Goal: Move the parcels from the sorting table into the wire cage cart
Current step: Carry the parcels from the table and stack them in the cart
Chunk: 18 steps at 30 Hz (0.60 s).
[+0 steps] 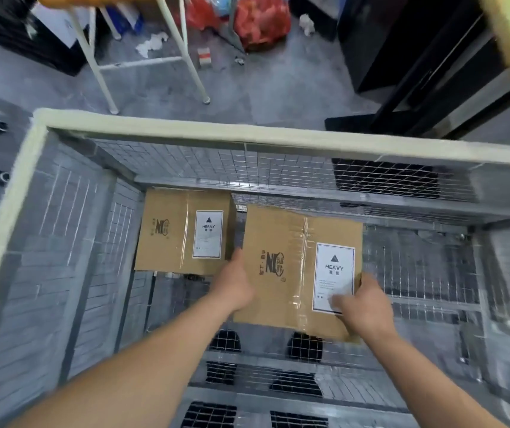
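I look down into the wire cage cart (247, 137), whose top rim is padded in pale foam. A brown cardboard parcel (281, 267) with a white HEAVY label is held low inside the cart between both hands. My left hand (233, 281) grips its left edge. My right hand (363, 304) grips its near right corner, thumb lying on the label. A second, like parcel (170, 233) with its own HEAVY label lies on the cart floor at the far left, just beside the held one.
Wire mesh walls close the cart on all sides; its mesh floor (417, 267) shows to the right of the parcels. Beyond the rim stand white table legs (190, 66), red plastic bags (261, 21) and a black cabinet (426, 57) on grey floor.
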Motion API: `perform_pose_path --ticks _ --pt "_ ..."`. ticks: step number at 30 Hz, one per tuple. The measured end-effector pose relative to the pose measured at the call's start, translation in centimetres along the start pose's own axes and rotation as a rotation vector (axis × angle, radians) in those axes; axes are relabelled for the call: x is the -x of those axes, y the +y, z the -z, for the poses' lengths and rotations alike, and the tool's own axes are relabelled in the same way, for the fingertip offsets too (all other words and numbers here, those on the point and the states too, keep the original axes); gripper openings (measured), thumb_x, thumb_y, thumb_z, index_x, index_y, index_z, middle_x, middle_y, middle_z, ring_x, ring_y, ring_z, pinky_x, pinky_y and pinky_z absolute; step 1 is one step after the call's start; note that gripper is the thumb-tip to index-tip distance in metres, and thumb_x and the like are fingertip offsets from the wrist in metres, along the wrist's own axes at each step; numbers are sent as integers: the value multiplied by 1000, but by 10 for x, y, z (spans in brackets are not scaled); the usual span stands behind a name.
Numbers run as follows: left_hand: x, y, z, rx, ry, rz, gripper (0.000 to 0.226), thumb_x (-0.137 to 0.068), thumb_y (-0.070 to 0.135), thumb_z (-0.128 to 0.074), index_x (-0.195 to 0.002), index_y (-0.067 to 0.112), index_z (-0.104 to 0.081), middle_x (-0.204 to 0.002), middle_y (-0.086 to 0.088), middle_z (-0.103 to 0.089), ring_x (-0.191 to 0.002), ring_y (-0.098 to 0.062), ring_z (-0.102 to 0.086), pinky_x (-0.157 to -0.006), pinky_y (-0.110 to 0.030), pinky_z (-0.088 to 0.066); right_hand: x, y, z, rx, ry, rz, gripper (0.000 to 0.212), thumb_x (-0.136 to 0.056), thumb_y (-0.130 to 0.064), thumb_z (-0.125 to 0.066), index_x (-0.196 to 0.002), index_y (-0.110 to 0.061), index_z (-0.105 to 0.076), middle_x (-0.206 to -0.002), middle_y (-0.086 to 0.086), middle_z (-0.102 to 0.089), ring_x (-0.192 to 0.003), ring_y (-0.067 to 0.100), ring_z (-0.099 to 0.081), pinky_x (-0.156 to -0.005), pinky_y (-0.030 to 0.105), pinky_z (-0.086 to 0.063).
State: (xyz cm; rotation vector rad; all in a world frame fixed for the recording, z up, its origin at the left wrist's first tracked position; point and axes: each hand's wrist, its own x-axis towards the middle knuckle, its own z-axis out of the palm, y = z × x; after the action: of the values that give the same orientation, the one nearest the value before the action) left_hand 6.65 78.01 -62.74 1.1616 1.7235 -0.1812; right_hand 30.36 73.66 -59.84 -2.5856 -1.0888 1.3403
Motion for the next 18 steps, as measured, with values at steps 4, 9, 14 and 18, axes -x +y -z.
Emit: perform_pose_path --ticks 4,9,14,18 --pt "-63 -13 -23 -1 33 24 69 -87 -3 -50 -150 16 -29 -131 -7 -56 -114 -27 -58 -99 -39 -52 -67 4 -30 29 -23 18 39 -77 -15 -74 -110 -11 -53 -96 6 -67 -87 30 -62 -73 36 -49" --pt "-119 -14 -29 24 41 83 72 -89 6 -56 -153 9 -23 -135 -12 -54 -119 -32 -56 -91 -31 -46 -130 -7 -62 50 -60 91 47 -82 -16 -74 -124 -13 -53 -118 8 -69 -107 34 -64 -83 35 -48" --pt "-149 -6 -27 52 87 130 73 -93 2 -46 -158 8 -12 -145 -19 -46 -124 -36 -53 -100 -40 -47 -160 -19 -79 85 -38 108 53 -79 -12 -74 -123 -17 -45 -116 9 -69 -103 37 -66 -87 46 -55" --pt "-153 -7 -21 58 76 132 77 -93 4 -42 -160 17 -5 -156 -17 -35 -129 -37 -50 -105 -47 -47 -164 -24 -83 86 -50 101 59 -78 -8 -73 -125 -19 -39 -103 2 -66 -97 35 -67 -82 48 -58"
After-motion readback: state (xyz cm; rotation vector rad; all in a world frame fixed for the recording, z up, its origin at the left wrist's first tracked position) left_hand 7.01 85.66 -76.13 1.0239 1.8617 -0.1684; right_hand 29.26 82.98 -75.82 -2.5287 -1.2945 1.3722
